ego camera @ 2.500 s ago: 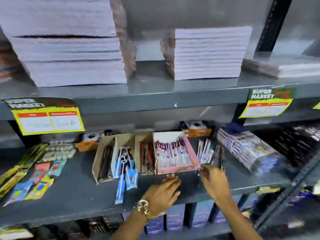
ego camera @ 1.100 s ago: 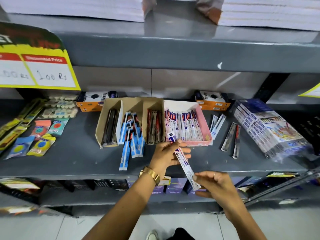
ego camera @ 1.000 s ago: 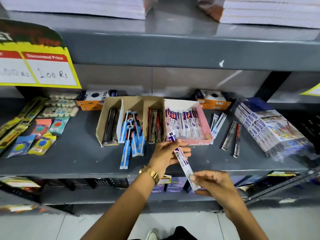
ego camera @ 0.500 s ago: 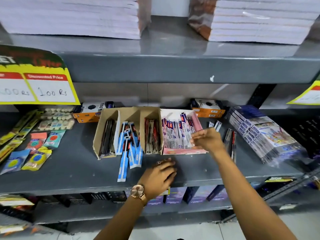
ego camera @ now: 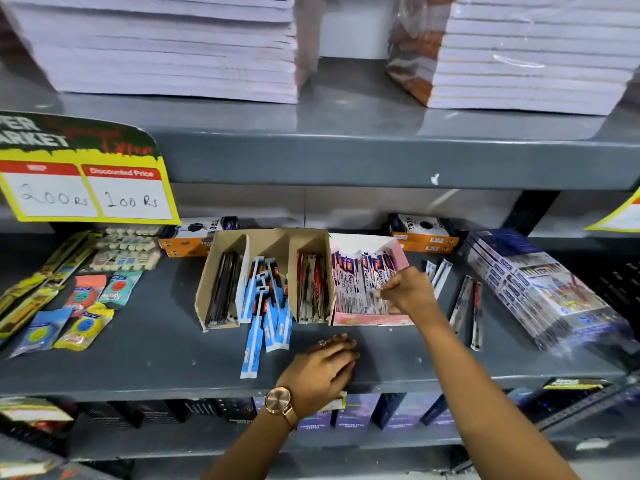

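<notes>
**Shelf tally**

Upper shelf (ego camera: 346, 154): two stacks of notebooks (ego camera: 166, 46). Its front edge: two yellow price cards (ego camera: 86, 188). Lower shelf (ego camera: 156, 341): one pink box (ego camera: 370, 320) of pen packets (ego camera: 349, 275), one cardboard box (ego camera: 204, 299) with three compartments, two loose pens (ego camera: 462, 303) toward the right edge. One left hand (ego camera: 325, 368), one right hand (ego camera: 405, 292), one wristwatch (ego camera: 278, 400).

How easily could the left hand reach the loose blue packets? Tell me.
Probably yes. The left hand lies flat on the shelf beside the blue packets, holding nothing, bare shelf between; the right hand, pinching a packet in the pink box, is clear.
</notes>
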Available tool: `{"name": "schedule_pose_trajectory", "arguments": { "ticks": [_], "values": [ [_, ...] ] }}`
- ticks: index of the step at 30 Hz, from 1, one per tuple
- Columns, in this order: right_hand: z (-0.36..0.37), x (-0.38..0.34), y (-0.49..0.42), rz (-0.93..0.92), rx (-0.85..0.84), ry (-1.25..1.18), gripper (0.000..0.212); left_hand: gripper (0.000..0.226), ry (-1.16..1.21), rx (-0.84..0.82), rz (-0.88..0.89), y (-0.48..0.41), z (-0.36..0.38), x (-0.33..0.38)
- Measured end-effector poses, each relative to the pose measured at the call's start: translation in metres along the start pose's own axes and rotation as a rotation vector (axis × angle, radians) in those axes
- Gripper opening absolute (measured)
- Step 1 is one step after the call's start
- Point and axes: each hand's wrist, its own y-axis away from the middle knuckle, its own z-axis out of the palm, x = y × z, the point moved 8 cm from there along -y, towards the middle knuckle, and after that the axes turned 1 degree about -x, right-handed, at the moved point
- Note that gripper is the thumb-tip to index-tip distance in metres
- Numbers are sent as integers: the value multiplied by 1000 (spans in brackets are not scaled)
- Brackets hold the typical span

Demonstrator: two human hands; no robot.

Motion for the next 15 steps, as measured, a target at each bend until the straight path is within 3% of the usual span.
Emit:
{"name": "schedule_pose_trajectory", "arguments": {
  "ticks": [4,7,12,15],
  "values": [
    [-51,13,7,-68,252,-14,17,28,-119,14,44,0,2,7],
    [-80,46,7,72,408,10,25,31,-199,26,4,-3,2,8],
    [-65,67,-1,200,309,82,40,35,-170,-28,-70,-2,8,1],
    [-59,61,-9,184,274,134,34,36,-155,-32,-78,-1,8,2]
  ]
}}
